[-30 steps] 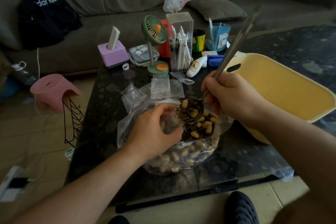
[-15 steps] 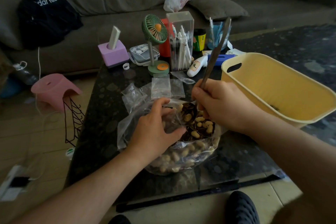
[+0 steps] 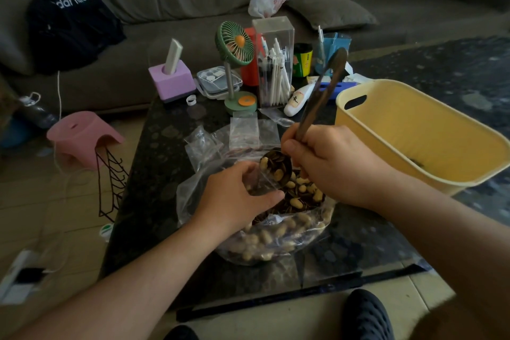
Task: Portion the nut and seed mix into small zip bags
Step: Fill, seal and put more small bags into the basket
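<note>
A: What had changed in that last second?

B: The spoon (image 3: 278, 168) had swung upright. A second earlier its long handle leaned off toward two o'clock; now it pointed near twelve, and the loaded bowl was tipped against the mouth of the small zip bag (image 3: 263, 181).

A: And the hands?

B: Close together over the big bag (image 3: 276, 232) of nuts and seeds (image 3: 302, 196). The right hand (image 3: 334, 165) was clamped round the spoon handle, low down. The left hand (image 3: 237, 196) pinched the small bag and held it open — just at nine o'clock of the spoon bowl.

A: So the pour had begun?

B: I judged it about to begin — the scoop looked full. Spare small bags (image 3: 245, 132) lay flat at twelve o'clock, and the yellow basket (image 3: 414, 130) stood at three.
</note>
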{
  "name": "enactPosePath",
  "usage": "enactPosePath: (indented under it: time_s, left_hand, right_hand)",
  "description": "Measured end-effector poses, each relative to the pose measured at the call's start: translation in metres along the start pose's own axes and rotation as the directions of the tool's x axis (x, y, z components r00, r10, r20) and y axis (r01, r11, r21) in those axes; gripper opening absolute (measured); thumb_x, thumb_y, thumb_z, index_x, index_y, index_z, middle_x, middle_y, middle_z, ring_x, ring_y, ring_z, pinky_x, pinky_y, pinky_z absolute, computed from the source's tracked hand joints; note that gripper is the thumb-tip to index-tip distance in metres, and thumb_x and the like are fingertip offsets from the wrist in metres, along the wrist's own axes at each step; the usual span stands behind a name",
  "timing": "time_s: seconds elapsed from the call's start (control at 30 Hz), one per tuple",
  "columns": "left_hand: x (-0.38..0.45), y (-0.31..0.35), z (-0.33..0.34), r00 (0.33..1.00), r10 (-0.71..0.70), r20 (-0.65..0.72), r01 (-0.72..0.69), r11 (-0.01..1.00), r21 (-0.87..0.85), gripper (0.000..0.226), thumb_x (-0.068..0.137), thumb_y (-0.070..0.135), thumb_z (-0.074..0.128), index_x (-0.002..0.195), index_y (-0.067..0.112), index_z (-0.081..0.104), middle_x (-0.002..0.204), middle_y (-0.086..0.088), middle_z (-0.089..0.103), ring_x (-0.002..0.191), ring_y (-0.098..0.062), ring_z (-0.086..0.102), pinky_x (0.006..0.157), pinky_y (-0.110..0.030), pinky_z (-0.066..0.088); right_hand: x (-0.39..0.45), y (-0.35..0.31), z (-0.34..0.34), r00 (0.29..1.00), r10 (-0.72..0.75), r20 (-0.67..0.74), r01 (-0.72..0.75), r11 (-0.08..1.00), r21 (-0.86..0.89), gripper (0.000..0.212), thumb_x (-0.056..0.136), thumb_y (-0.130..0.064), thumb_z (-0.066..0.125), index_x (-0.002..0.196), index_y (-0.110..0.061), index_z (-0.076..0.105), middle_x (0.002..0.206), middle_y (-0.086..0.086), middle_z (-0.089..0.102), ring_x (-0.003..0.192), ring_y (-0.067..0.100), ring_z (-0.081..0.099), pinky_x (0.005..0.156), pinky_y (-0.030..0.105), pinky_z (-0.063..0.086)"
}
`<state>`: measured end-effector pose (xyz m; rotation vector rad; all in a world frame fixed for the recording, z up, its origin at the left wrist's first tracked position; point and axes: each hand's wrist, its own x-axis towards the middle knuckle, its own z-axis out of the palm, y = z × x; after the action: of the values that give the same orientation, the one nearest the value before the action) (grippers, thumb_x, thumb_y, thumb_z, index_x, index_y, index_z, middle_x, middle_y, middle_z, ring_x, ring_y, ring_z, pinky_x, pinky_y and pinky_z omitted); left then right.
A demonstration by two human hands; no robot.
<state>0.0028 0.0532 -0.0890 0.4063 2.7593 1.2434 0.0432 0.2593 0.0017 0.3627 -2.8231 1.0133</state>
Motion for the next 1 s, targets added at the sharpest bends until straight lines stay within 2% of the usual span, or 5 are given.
enactPosePath:
  time_s: [0.33, 0.47, 0.7, 0.87, 1.0]
  left_hand:
    - [-0.003, 0.009, -0.001, 0.996, 0.049, -0.074, -0.05, 0.999, 0.0, 0.047, 0.078, 0.049, 0.089, 0.12, 0.038, 0.071, 0.098, 0.026, 0.071, 0.096, 0.02, 0.06, 0.074, 0.0, 0.044]
    - [-0.004, 0.011, -0.001, 0.998, 0.031, -0.049, -0.031, 1.0, 0.006, 0.034, 0.079, 0.047, 0.088, 0.106, 0.043, 0.068, 0.092, 0.029, 0.069, 0.093, 0.025, 0.057, 0.074, 0.002, 0.043]
    - [-0.004, 0.011, 0.0, 1.0, 0.013, -0.027, -0.013, 1.0, -0.01, 0.032, 0.08, 0.045, 0.085, 0.109, 0.038, 0.072, 0.093, 0.025, 0.075, 0.09, 0.014, 0.066, 0.079, -0.014, 0.055]
    - [-0.001, 0.01, 0.001, 0.999, -0.033, -0.023, 0.031, 0.998, -0.058, 0.037, 0.079, 0.05, 0.085, 0.11, 0.035, 0.071, 0.101, 0.022, 0.075, 0.098, 0.008, 0.067, 0.079, -0.014, 0.051]
    - [0.0, 0.009, 0.0, 0.998, -0.033, -0.045, 0.024, 0.982, -0.19, 0.022, 0.082, 0.039, 0.087, 0.098, 0.032, 0.074, 0.092, 0.021, 0.077, 0.089, 0.006, 0.07, 0.082, -0.024, 0.057]
  right_hand:
    - [0.002, 0.003, 0.0, 0.995, -0.089, -0.048, 0.081, 0.986, -0.147, 0.026, 0.104, -0.037, 0.045, 0.099, -0.021, 0.065, 0.083, -0.011, 0.061, 0.077, 0.009, 0.057, 0.071, 0.026, 0.044]
    - [0.001, 0.001, 0.003, 0.991, -0.129, -0.038, 0.122, 0.981, -0.152, 0.032, 0.102, -0.039, 0.043, 0.102, -0.018, 0.068, 0.087, -0.004, 0.063, 0.076, 0.012, 0.057, 0.073, 0.028, 0.044]
    - [0.002, 0.0, 0.004, 0.976, -0.197, -0.093, 0.18, 0.97, -0.167, 0.031, 0.103, -0.037, 0.042, 0.101, -0.018, 0.067, 0.083, -0.011, 0.057, 0.074, 0.007, 0.051, 0.069, 0.013, 0.039]
    - [0.004, 0.001, 0.004, 0.951, -0.284, -0.122, 0.258, 0.947, -0.192, 0.021, 0.106, -0.028, 0.046, 0.102, -0.018, 0.065, 0.083, -0.019, 0.048, 0.074, 0.004, 0.047, 0.068, 0.012, 0.035]
    - [0.0, 0.001, 0.005, 0.92, -0.364, -0.147, 0.333, 0.922, -0.196, 0.022, 0.105, -0.023, 0.047, 0.108, -0.014, 0.067, 0.092, -0.008, 0.062, 0.08, 0.006, 0.054, 0.069, 0.024, 0.045]
